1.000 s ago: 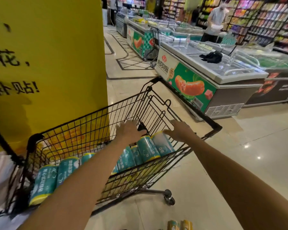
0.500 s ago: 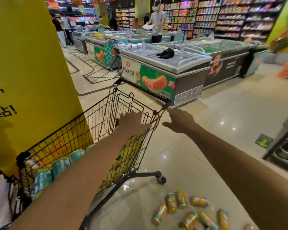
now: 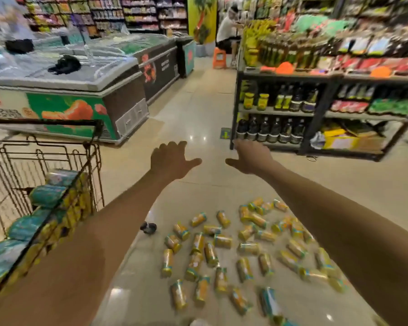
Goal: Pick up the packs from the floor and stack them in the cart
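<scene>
My feed, quick notes: both arms bare, stretched forward, elbows near straight. left hand (image 3: 172,161) back-up, fingers loosely bent, hard to say more, thumb sticking out sideways toward right hand (image 3: 252,157). right hand same deal, back-up, fingers reaching ahead, thumb pointing at left one. Thumb tips near, not touching. Neither hand gripping anything. left forearm (image 3: 118,222) enters from lower left, right forearm (image 3: 327,208) from lower right, converging toward hands.

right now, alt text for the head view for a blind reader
Two bare arms stretch forward, left hand and right hand empty, above dozens of yellow packs scattered on a supermarket floor. To the left a wire cart holds rows of stacked packs; freezers and a bottle shelf line the aisle beyond.
</scene>
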Demonstrator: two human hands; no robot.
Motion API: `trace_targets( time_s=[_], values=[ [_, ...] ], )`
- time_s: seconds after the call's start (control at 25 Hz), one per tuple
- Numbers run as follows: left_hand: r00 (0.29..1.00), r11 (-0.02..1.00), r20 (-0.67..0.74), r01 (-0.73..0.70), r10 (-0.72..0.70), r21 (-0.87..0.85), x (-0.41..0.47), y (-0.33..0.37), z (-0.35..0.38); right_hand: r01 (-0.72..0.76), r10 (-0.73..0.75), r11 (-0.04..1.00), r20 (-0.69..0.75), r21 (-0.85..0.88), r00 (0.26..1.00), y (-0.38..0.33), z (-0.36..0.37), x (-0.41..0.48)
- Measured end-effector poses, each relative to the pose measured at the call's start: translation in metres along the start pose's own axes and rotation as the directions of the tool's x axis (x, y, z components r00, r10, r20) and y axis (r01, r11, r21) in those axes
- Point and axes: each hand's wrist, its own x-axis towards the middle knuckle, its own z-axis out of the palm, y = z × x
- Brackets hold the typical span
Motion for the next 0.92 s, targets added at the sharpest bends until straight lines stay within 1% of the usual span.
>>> trace_targets(
  time_s=[0.08, 0.16, 0.24, 0.36, 0.52, 0.68, 0.76, 0.84, 0.92],
  values=[
    [0.994, 0.996, 0.059, -0.088, 0.09, -0.032, -0.015, 0.051, 0.013, -0.104, 0.103, 0.994, 0.022, 0.018, 0.994, 0.046, -0.001, -0.046],
    [0.982, 0.986, 0.088, -0.163, 0.167, -0.044, -0.028, 0.099, 0.026, -0.205, 0.204, 0.978, 0.048, 0.029, 0.978, 0.087, 0.002, -0.087],
    [0.97, 0.974, 0.102, -0.216, 0.222, -0.06, -0.037, 0.142, 0.037, -0.281, 0.279, 0.959, 0.068, 0.033, 0.958, 0.125, 0.009, -0.12],
    [0.953, 0.963, 0.15, -0.253, 0.265, -0.09, -0.047, 0.204, 0.059, -0.374, 0.367, 0.926, 0.112, 0.053, 0.924, 0.185, 0.025, -0.157],
    [0.936, 0.967, 0.246, -0.24, 0.253, -0.083, -0.053, 0.272, 0.102, -0.437, 0.416, 0.895, 0.19, 0.087, 0.889, 0.254, 0.052, -0.189],
    [0.914, 0.977, 0.35, -0.171, 0.205, -0.126, -0.058, 0.343, 0.172, -0.478, 0.438, 0.871, 0.262, 0.114, 0.86, 0.329, 0.096, -0.212],
    [0.898, 0.977, 0.397, -0.133, 0.191, -0.168, -0.055, 0.37, 0.22, -0.504, 0.445, 0.855, 0.324, 0.125, 0.835, 0.361, 0.131, -0.219],
    [0.893, 0.975, 0.413, -0.104, 0.178, -0.195, -0.051, 0.386, 0.267, -0.509, 0.43, 0.853, 0.396, 0.118, 0.812, 0.382, 0.172, -0.222],
    [0.891, 0.976, 0.43, -0.061, 0.147, -0.207, -0.041, 0.396, 0.327, -0.527, 0.427, 0.84, 0.442, 0.127, 0.788, 0.402, 0.226, -0.216]
  ],
)
